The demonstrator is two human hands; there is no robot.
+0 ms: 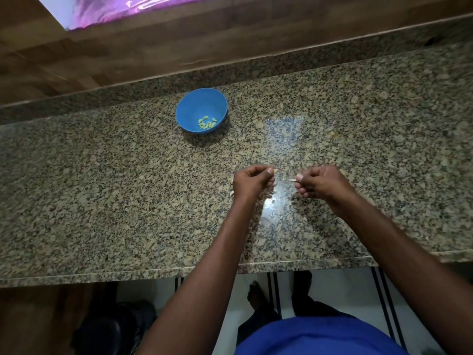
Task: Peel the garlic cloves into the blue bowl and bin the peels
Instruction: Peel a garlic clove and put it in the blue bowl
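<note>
A blue bowl (201, 110) stands on the speckled granite counter (102, 188), with several peeled garlic cloves (207, 123) in its bottom. Nearer the front, my left hand (252, 181) pinches a garlic clove (276, 170) between thumb and fingers. My right hand (321, 181) is a short way to its right, closed on a thin strip of peel (292, 179). A few unpeeled cloves (231, 187) lie on the counter, partly hidden behind my left hand. Pale bits of peel (272, 201) lie on the counter below the hands.
A dark bin (122, 326) stands on the floor under the counter's front edge, at the lower left. A wooden ledge (179, 42) runs along the back of the counter. My feet show on the white floor below.
</note>
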